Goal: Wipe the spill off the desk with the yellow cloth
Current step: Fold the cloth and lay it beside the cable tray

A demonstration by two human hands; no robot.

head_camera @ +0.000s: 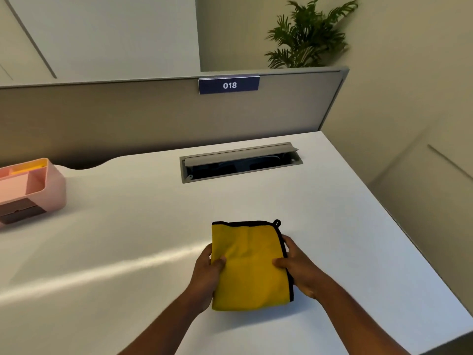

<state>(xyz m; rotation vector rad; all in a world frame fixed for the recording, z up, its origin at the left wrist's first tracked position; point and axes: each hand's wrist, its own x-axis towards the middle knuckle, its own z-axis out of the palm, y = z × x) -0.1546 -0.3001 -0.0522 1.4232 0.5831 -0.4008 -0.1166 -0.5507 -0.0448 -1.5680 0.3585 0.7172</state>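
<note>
A folded yellow cloth (black-edged) lies on the white desk, near its front, with the left hand and right hand gripping its sides, fingers closed on it. At far left, a pink organizer holds something yellow in a back compartment.

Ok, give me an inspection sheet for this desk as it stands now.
Surface: white desk, no spill seen.
Job's things: folded yellow cloth lying flat on the desk.
Clutter: pink organiser at the left edge.
Grippers: left hand and right hand grip the cloth's opposite sides.
Cables: open cable hatch; its contents are too dark to tell.
Surroundings: partition with 018 sign, plant behind.
</note>
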